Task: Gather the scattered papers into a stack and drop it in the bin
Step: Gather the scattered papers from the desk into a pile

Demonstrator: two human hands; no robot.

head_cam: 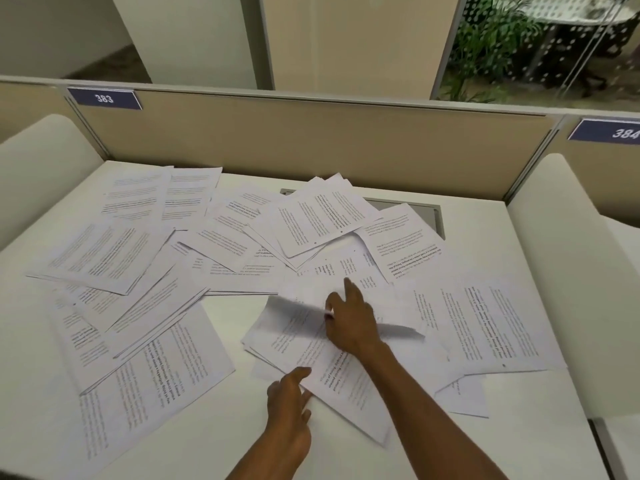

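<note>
Left hand [290, 398] and right hand [349, 322] press scattered papers [114, 258] — desk [221, 427] covered.

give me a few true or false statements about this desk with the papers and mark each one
1. The papers already sit in one neat stack. False: they lie scattered and overlapping across the desk.
2. The right hand is on a sheet in the middle pile. True.
3. The left hand rests on the far left sheets. False: it touches the near edge of the middle pile.
4. The number plate on the divider reads 383. True.
5. A bin stands on the desk beside the papers. False: no bin is in view.
</note>
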